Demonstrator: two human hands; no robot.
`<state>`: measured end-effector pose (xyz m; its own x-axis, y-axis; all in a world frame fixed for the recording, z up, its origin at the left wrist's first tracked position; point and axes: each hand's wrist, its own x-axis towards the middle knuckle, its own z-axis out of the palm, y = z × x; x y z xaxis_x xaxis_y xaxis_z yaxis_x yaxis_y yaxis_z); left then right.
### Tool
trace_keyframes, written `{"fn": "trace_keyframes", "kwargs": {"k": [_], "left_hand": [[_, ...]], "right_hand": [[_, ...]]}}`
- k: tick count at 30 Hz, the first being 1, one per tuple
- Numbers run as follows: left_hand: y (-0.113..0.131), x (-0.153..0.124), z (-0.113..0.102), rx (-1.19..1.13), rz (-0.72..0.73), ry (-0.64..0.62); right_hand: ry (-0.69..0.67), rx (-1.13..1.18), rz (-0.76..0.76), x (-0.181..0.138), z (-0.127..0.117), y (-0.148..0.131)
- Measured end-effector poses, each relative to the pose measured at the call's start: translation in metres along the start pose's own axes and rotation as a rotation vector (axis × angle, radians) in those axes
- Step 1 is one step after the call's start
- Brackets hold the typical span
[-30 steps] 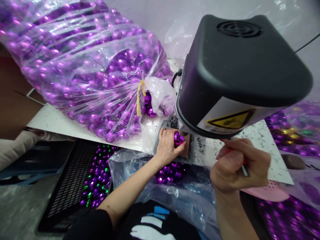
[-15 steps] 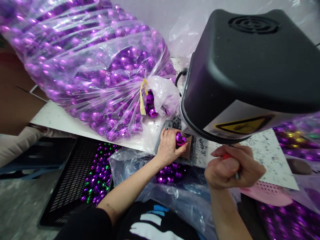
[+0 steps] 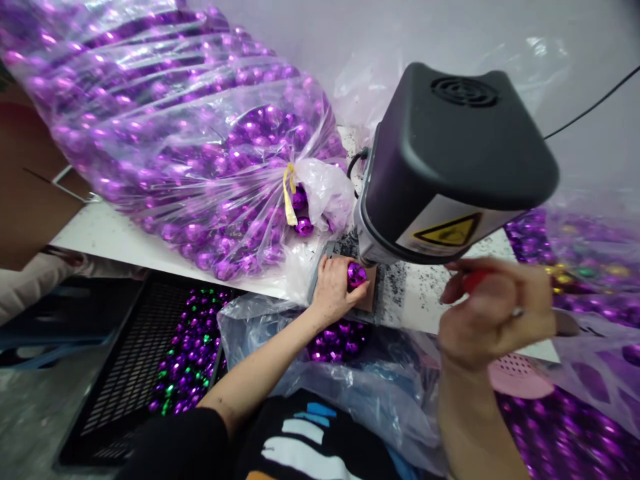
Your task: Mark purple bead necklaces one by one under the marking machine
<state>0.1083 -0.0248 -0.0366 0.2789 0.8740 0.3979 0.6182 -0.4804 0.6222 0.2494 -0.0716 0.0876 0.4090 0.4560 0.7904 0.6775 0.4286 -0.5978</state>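
My left hand [image 3: 334, 285] pinches a shiny, faceted purple ball [image 3: 357, 275] between thumb and fingers. It holds the ball over a brown block on a grey metal base [image 3: 320, 261]. Directly above is the machine's black housing [image 3: 457, 147], with a yellow warning label; the contact point between tool and ball is hidden. My right hand [image 3: 493, 313], blurred by motion, is closed around a red handle [image 3: 475, 280] right of the housing. A metal rod end shows between its fingers, and its link to the machine cannot be made out.
A big tied clear bag [image 3: 200, 147] of purple balls lies at the left. Below my left hand more purple balls [image 3: 336, 341] sit in clear plastic. A black crate [image 3: 113, 373] holds small purple and green balls. A pink basket [image 3: 523, 377] is at right. Another person's sleeve [image 3: 25, 287] shows left.
The black housing has come down, looking smaller and lower against the table. My right hand has swung to the right and nearer the camera. My left hand keeps the ball in place.
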Motion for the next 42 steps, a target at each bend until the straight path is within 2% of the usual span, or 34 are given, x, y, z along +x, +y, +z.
{"fn": "trace_keyframes", "kwargs": {"k": [3,5,7,10,12,15,19,23,26,29,32,35,37,39,40,42], "left_hand": [[-0.001,0.001,-0.006,-0.073,-0.017,-0.019],[-0.002,-0.001,-0.018,-0.191,-0.062,-0.023],[-0.004,-0.007,-0.035,-0.364,-0.177,0.005],[-0.007,-0.022,-0.064,-0.774,-0.466,0.015],[-0.010,-0.033,-0.078,-1.136,-0.673,-0.109],[-0.013,-0.050,-0.084,-1.566,-0.906,-0.339],[-0.013,-0.068,-0.078,-1.800,-1.065,-0.470],[-0.014,-0.080,-0.070,-1.885,-1.127,-0.530],[-0.018,-0.088,-0.062,-1.849,-1.117,-0.570],[-0.025,-0.102,-0.046,-1.650,-1.059,-0.582],[-0.031,-0.117,-0.032,-1.215,-0.958,-0.452],[-0.033,-0.124,-0.036,-0.706,-0.728,-0.361],[-0.032,-0.115,-0.053,-0.516,-0.546,-0.446],[-0.032,-0.089,-0.073,-0.452,-0.384,-0.549],[-0.033,-0.071,-0.083,-0.419,-0.312,-0.540],[-0.038,-0.026,-0.094,-0.222,-0.183,-0.324]], "right_hand": [[-0.022,0.045,0.176,0.042,0.009,-0.011],[-0.037,0.120,0.258,0.060,0.015,-0.011],[-0.054,0.172,0.283,0.069,0.020,-0.008],[-0.060,0.195,0.280,0.074,0.025,-0.002],[-0.053,0.208,0.288,0.077,0.028,0.000],[-0.031,0.222,0.284,0.082,0.033,0.004],[-0.021,0.267,0.260,0.086,0.037,0.003],[-0.031,0.251,0.237,0.085,0.038,0.002],[-0.038,0.274,0.224,0.085,0.038,0.004],[-0.027,0.279,0.233,0.085,0.038,0.007],[-0.034,0.282,0.245,0.084,0.037,0.008],[-0.043,0.295,0.253,0.084,0.037,0.006],[-0.056,0.312,0.269,0.084,0.037,0.005],[-0.053,0.323,0.275,0.084,0.037,0.004],[-0.049,0.318,0.275,0.084,0.037,0.003],[-0.044,0.296,0.285,0.083,0.037,0.002]]}}
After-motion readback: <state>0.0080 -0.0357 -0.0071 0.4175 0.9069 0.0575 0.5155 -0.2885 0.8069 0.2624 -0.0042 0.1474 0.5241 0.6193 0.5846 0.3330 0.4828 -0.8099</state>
